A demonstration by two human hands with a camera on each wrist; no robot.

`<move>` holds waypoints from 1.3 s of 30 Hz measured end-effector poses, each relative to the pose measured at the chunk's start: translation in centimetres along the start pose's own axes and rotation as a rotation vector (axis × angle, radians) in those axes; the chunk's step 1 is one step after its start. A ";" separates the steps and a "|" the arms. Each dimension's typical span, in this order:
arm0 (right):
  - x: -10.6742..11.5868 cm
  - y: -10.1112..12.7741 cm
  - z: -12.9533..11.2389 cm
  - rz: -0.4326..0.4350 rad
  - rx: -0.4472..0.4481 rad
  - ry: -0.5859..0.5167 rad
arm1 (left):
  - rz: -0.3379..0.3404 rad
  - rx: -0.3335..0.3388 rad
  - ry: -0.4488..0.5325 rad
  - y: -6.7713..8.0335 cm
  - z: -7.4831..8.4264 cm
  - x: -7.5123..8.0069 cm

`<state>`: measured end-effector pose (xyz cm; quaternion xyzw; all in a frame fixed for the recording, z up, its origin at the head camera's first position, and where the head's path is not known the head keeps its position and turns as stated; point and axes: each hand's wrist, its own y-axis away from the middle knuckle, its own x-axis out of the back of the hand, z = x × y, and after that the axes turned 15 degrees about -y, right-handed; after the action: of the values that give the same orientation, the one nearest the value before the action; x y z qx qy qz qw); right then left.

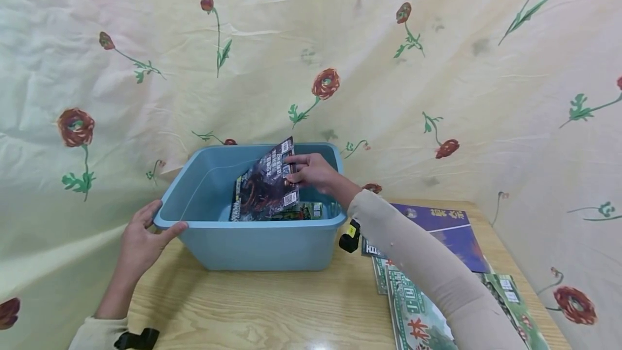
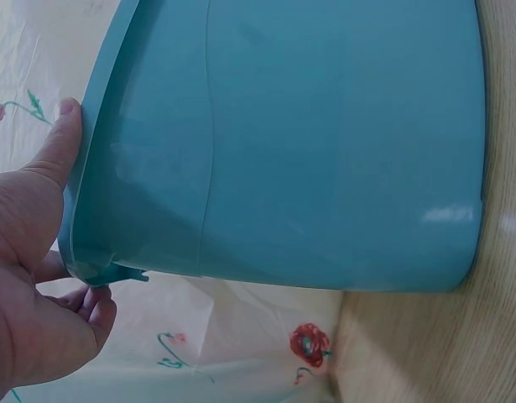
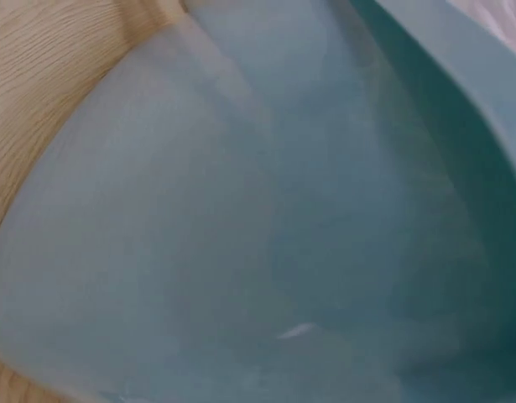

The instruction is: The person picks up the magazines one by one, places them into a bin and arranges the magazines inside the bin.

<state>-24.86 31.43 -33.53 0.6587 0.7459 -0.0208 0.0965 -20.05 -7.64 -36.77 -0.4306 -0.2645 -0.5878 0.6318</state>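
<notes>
On the wooden desk (image 1: 243, 307) stands the light-blue plastic tub (image 1: 267, 247), with overlapping magazines (image 1: 410, 298) to its right. Partly inside the tub, the dark-covered magazine (image 1: 264, 182) slants, its long axis seemingly rising toward the tub's far right. It extends leftward from the right hand (image 1: 316, 172), the nearer one, which pinches its right edge; the left hand (image 1: 146, 236) grips the tub's near-left corner.
</notes>
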 end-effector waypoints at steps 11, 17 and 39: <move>-0.6 -0.1 0.5 -0.025 -0.043 0.004 | 0.012 -0.010 0.009 0.0 -0.3 0.0; -0.9 -0.1 0.8 -0.061 -0.060 0.028 | 0.018 -0.019 0.008 0.1 -0.4 0.0; -1.0 0.5 1.5 -0.141 -0.068 0.174 | -0.006 -0.019 0.025 0.4 -0.6 -0.1</move>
<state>-24.10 30.29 -34.75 0.6001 0.7964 0.0551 0.0519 -19.81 -8.16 -37.22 -0.4284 -0.2523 -0.5973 0.6293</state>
